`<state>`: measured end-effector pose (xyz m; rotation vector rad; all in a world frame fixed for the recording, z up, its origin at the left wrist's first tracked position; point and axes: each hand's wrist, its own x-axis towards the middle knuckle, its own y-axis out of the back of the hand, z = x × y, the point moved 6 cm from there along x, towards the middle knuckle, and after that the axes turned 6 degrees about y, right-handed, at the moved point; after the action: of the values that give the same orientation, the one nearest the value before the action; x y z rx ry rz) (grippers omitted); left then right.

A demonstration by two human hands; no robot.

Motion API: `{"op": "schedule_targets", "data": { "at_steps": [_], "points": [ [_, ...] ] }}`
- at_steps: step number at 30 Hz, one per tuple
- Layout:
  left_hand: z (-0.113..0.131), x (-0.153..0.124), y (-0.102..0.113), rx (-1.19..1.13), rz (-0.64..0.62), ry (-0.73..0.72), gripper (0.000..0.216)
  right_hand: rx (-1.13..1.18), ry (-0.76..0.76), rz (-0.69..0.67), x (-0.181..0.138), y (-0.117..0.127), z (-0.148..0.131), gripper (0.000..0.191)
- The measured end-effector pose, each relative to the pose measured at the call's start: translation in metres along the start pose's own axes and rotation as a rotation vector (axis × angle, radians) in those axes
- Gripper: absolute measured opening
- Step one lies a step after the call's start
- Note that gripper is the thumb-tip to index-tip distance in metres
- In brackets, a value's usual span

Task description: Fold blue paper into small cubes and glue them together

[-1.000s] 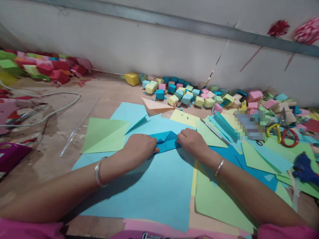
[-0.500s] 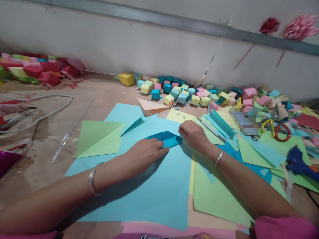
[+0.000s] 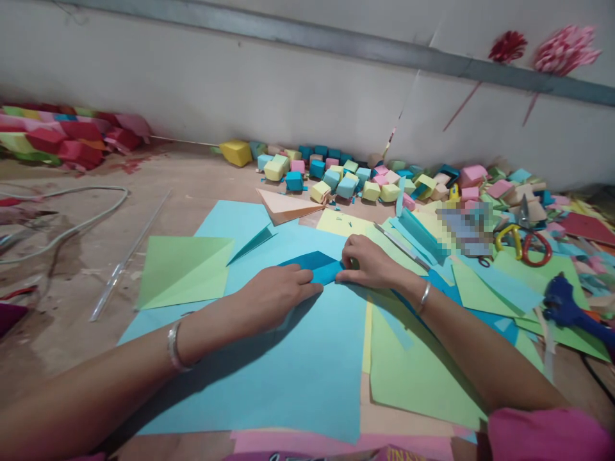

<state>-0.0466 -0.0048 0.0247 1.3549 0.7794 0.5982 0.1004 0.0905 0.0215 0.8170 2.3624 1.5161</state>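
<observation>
A small folded piece of dark blue paper [image 3: 323, 267] lies on a large light blue sheet [image 3: 288, 378]. My left hand [image 3: 276, 294] grips its left part, with the fingers over it and pressing it down. At the paper's right end my right hand [image 3: 368, 261] pinches the tip between thumb and curled fingers. Part of the blue paper is hidden beneath the left fingers. A folded teal paper piece [image 3: 250, 244] rests on the light blue sheet beyond my left hand.
Green sheets [image 3: 185, 269] lie on both sides. A craft knife [image 3: 402, 247], scissors [image 3: 528, 240] and a blue glue gun [image 3: 571, 310] are at the right. Small paper boxes [image 3: 346, 187] line the wall. A clear stick [image 3: 129, 256] and a cable [image 3: 122, 198] lie left.
My right thumb has come down to the near edge of the blue paper's right end, opening a gap below the fingers. The left hand keeps its hold; the view has shifted slightly.
</observation>
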Motion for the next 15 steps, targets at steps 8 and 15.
{"op": "schedule_targets", "data": {
  "at_steps": [8, 15],
  "points": [
    [0.0, 0.0, 0.002, -0.05, 0.022, 0.003, 0.048, -0.02, -0.085, -0.09, 0.0, -0.002, 0.007, 0.016],
    [0.002, 0.001, 0.001, -0.001, 0.03, -0.03, 0.049, -0.051, -0.003, 0.046, -0.001, -0.003, -0.025, 0.013]
  ]
}}
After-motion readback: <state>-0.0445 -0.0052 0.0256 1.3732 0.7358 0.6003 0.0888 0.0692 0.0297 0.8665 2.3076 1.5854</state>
